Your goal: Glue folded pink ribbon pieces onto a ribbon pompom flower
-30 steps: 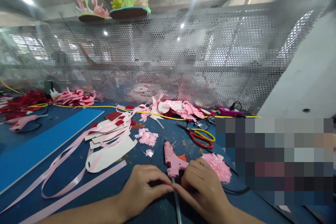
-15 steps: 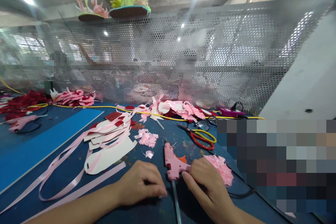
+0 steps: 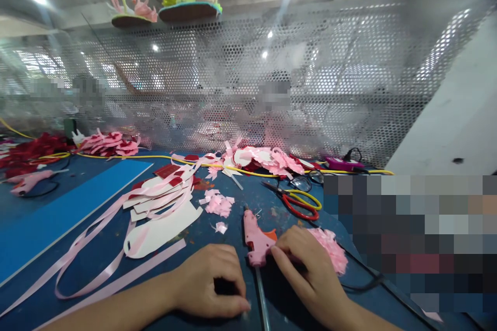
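Worktop: blue, paint-flecked. Left hand: fingers loosely curled, thumb apart, nothing held. Right hand: fingers closed round the handle end of the pink plastic hot-glue gun, lying between the hands. Glue stick: translucent rod, out gun's rear. Ribbon scrap: glossy, crumpled.

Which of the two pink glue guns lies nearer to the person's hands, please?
The central pink glue gun, at the right hand, with a translucent stick behind it; the other glue gun lies far left, past the blue board.
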`<action>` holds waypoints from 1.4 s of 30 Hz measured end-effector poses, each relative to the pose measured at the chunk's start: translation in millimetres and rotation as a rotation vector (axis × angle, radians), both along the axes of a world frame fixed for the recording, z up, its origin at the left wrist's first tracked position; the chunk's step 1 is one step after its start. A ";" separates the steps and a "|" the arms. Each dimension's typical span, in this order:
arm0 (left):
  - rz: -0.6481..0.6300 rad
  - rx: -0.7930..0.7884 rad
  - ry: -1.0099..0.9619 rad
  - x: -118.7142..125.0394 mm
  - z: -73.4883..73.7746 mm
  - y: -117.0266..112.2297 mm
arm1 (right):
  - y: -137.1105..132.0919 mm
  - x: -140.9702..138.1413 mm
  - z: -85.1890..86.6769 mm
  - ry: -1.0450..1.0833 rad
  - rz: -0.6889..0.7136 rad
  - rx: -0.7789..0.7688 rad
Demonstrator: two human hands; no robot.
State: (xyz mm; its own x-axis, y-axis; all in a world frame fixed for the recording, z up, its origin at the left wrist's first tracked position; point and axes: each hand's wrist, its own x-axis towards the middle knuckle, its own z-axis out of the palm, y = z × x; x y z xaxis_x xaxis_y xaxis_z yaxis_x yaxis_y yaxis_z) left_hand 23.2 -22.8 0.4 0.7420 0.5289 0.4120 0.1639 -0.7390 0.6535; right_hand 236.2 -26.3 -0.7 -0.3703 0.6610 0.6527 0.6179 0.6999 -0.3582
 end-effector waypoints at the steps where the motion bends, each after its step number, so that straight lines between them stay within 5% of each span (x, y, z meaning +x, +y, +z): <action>1: 0.003 0.014 -0.011 0.0 -0.8 -0.2 | 1.9 0.9 -0.2 -0.006 -0.010 0.006; 5: 0.034 0.056 -0.038 -1.0 -6.6 0.0 | 8.1 2.2 -2.9 -0.130 -0.070 0.030; 11: 0.020 -0.082 -0.062 -3.4 -8.3 -0.4 | 7.7 1.5 -11.8 -0.289 -0.091 -0.046; 13: 0.020 -0.190 -0.050 -4.6 -7.7 -1.7 | 7.9 2.1 -15.2 -0.321 -0.113 -0.043; 18: -0.216 -0.629 -0.090 -7.2 -10.0 -3.1 | 10.5 2.7 -19.4 -0.375 -0.205 -0.033; 21: -0.171 -0.794 -0.120 -7.6 -12.2 -0.9 | 10.0 3.1 -17.7 -0.375 -0.198 -0.053; 27: -0.150 -0.174 -0.127 -4.4 -14.9 5.3 | 5.8 7.2 -16.2 -0.362 -0.110 -0.070; 32: -0.066 -0.042 -0.173 -3.2 -6.2 5.7 | 7.7 6.8 -16.6 -0.328 -0.083 -0.066; 42: 0.036 -0.772 -0.480 -5.2 -11.0 9.6 | 6.2 6.0 -13.3 -0.247 -0.053 -0.059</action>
